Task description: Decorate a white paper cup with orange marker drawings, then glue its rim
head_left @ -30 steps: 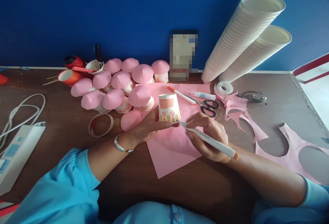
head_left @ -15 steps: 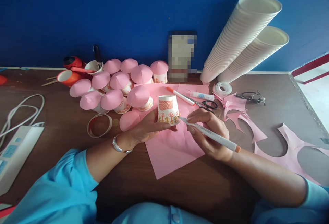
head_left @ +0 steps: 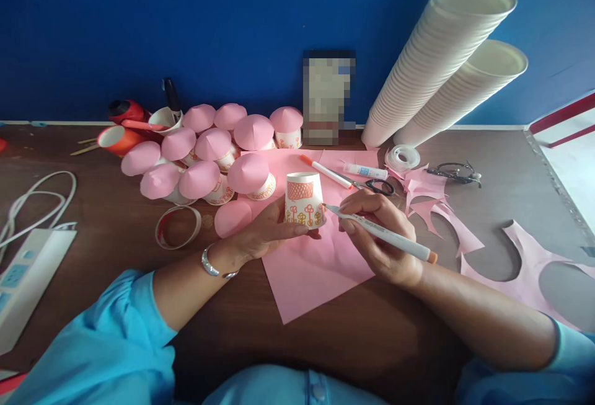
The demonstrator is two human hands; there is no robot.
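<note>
My left hand [head_left: 274, 228] grips an upside-down white paper cup [head_left: 304, 201], thumb across its lower front and fingers behind and beneath. The cup bears an orange hatched patch above a row of orange and ochre flowers. In my right hand [head_left: 383, 237] is a white marker pen [head_left: 395, 242] with an orange end, pinched between thumb and fingers. Its tip meets or nearly meets the right side of the cup, by the flowers. Below both hands lies a sheet of pink paper [head_left: 316, 281] on the brown table.
Several cups with pink cone roofs [head_left: 253, 132] stand at the back left. Scissors [head_left: 379, 186], an orange-capped marker [head_left: 328, 172] and a glue stick [head_left: 367, 171] lie beyond the cup. Tall cup stacks [head_left: 441, 57] lean right of a phone-like slab [head_left: 328, 98]. A power strip [head_left: 35, 281] is leftmost.
The marker's tip has risen slightly along the cup's right side, its back end tilting a little higher. The cup stays in my left hand. The whole view has shifted slightly.
</note>
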